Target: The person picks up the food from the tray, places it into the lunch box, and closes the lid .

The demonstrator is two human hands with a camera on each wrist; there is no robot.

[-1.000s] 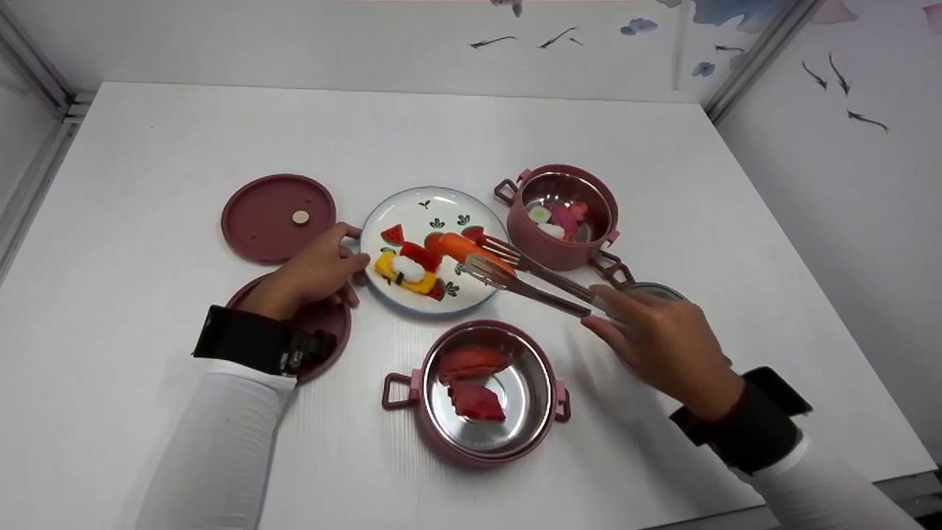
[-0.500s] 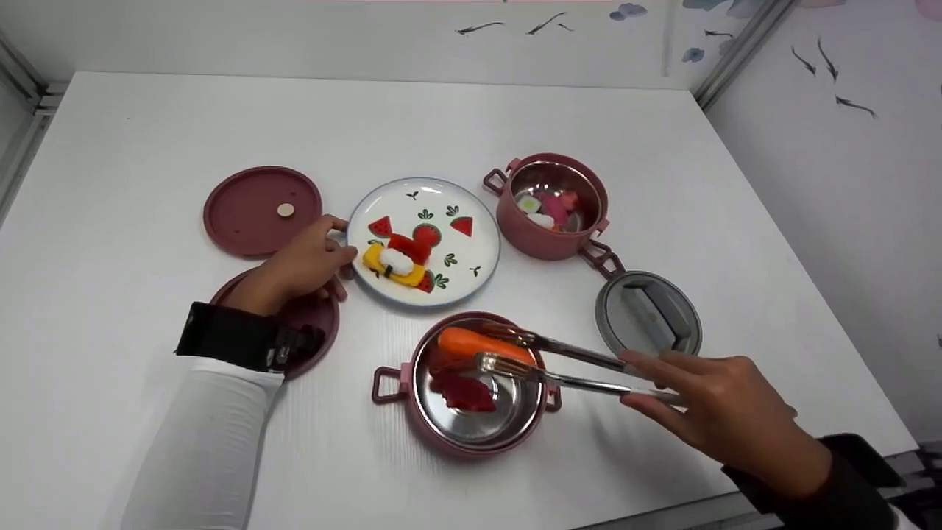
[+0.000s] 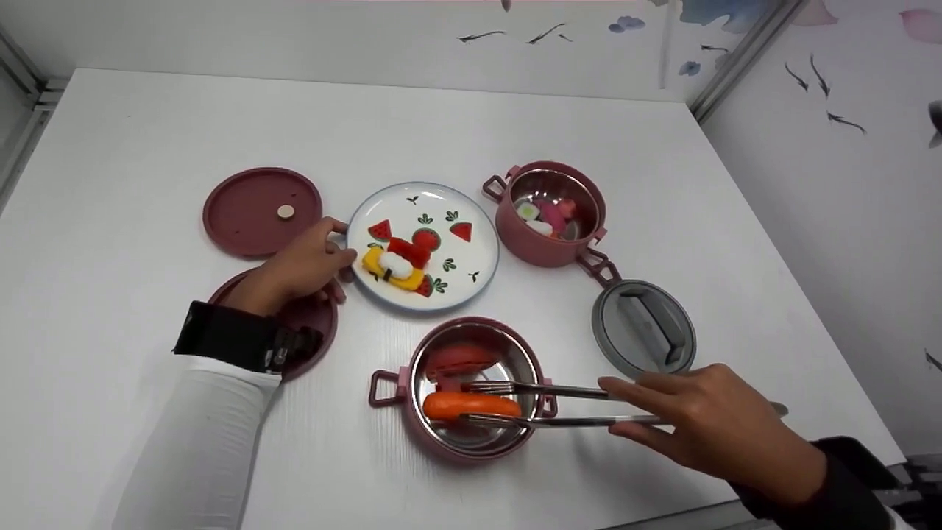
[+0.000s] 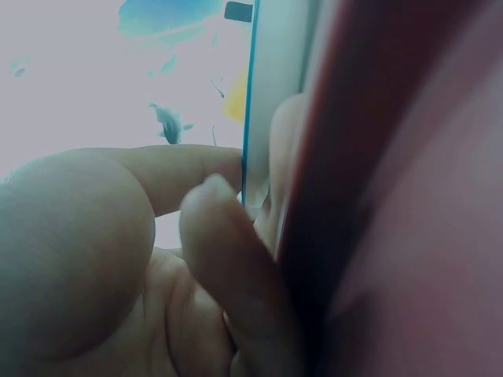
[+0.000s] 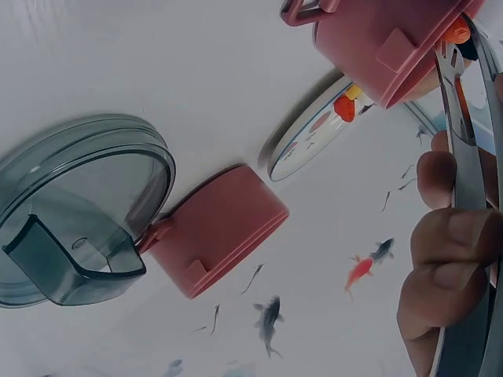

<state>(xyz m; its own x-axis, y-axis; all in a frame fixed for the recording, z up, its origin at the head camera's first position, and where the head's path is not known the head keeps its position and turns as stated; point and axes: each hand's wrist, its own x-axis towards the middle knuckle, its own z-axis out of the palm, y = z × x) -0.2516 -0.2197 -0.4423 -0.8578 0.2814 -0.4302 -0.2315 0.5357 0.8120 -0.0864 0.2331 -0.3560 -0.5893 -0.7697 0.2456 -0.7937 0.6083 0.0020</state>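
My right hand point(image 3: 706, 427) grips metal food tongs point(image 3: 570, 390) by their arms. Between the fork-like tips is a long, rounded orange carrot-like toy food piece point(image 3: 471, 406), over the near pot point(image 3: 416, 434). Inside that pot, a red toy food piece point(image 3: 460, 358) shows behind the orange one; another red piece is mostly covered. At the left, my left hand point(image 3: 305, 261) holds the rim of the white plate point(image 3: 412, 202), with fingers above and below its edge in the left wrist view. On the plate lie a yellow-and-white toy sushi point(image 3: 394, 267) and a red toy piece point(image 3: 409, 252).
A second pink pot point(image 3: 541, 246) with several small toy foods stands behind the plate, to the right. Near it lies a grey lid point(image 3: 625, 331) with a raised handle. Two dark red round lids point(image 3: 246, 221) point(image 3: 316, 346) lie at the left, one partly under the left forearm.
The tongs have carried the orange piece off the plate, toward the person, and down into the near pot. My left hand has stayed at the plate's rim.
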